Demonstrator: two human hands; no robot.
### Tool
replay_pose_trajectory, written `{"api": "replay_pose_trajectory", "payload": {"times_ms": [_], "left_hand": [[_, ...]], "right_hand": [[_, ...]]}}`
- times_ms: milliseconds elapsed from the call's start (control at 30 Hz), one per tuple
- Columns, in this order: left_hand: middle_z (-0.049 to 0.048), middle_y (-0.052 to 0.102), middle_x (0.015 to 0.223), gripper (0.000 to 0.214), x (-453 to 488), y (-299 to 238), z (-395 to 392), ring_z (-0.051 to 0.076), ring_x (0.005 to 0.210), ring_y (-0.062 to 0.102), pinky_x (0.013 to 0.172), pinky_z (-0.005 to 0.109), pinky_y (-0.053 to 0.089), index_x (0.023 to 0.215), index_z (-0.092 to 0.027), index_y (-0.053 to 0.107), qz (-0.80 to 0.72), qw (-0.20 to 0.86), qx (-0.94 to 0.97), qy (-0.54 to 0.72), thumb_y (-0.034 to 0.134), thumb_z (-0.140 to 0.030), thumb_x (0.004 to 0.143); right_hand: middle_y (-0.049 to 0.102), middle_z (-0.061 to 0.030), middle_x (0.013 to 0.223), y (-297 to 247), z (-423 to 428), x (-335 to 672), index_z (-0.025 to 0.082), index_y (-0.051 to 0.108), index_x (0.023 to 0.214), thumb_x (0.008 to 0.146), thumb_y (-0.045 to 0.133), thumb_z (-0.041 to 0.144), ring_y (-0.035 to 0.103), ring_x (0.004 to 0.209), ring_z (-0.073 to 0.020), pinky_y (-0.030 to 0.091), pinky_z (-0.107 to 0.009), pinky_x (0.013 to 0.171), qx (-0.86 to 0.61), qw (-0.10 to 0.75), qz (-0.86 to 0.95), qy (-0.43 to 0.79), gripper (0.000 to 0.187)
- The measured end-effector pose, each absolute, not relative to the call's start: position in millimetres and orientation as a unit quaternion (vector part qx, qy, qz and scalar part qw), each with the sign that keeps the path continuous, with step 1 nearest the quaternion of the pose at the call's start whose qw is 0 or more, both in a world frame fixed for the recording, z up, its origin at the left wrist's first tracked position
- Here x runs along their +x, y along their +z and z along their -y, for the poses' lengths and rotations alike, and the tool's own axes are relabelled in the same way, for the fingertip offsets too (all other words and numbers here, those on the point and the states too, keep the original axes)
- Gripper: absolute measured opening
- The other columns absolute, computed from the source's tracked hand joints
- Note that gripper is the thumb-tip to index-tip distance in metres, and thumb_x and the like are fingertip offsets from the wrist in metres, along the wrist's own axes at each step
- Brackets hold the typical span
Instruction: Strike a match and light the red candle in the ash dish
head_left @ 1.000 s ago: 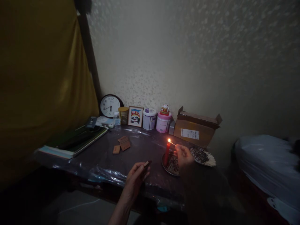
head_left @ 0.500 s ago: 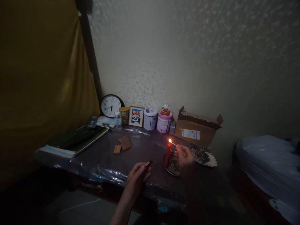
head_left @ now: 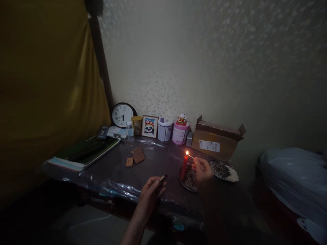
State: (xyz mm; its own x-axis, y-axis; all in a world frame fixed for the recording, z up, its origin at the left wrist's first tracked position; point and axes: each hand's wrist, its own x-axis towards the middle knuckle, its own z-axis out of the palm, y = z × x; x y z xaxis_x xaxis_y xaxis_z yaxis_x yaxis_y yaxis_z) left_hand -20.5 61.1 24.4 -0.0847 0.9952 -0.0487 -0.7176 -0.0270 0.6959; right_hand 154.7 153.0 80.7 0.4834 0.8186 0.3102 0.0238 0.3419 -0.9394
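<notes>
A red candle [head_left: 184, 168] stands upright on a dark round plate [head_left: 190, 188], with a flame at its top. My right hand [head_left: 203, 169], to the right of the candle, pinches a thin matchstick [head_left: 190, 156] whose tip meets the flame. My left hand [head_left: 151, 190] is closed around a small matchbox [head_left: 162, 178] in front of the plate; its fingers hide most of the box. Several brown matchboxes [head_left: 138, 155] lie on the table to the left. Right of my right hand, a pile of matchsticks [head_left: 228, 173] lies on another plate.
Along the wall stand a clock [head_left: 124, 115], a framed panda picture [head_left: 149, 126], a white tub [head_left: 165, 129], a pink tub [head_left: 180, 132] with a figurine, and an open cardboard box [head_left: 217, 141]. A large green book [head_left: 87, 153] lies left on the plastic-covered table [head_left: 158, 156].
The whole view has shifted slightly, so everything sits a little farther right. Both hands keep their grips, and the match tip stays at the candle flame.
</notes>
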Motion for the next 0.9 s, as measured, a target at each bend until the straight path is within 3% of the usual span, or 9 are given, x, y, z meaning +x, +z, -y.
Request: {"api": "replay_pose_trajectory", "payload": {"times_ms": [900], "left_hand": [[0.0061,0.067,0.098,0.02,-20.6,23.6,-60.5,0.021,0.09,0.06,0.081,0.032,0.044,0.078,-0.018,0.064,-0.299,0.634,0.23,0.676,0.073,-0.033,0.067]], "right_hand": [[0.064,-0.0015,0.059,74.6,-157.1,156.2,0.014,0.064,0.072,0.056,0.069,0.045,0.06,0.051,-0.0141,0.051,-0.026,0.05,-0.481,0.702,0.419,0.317,0.035]]}}
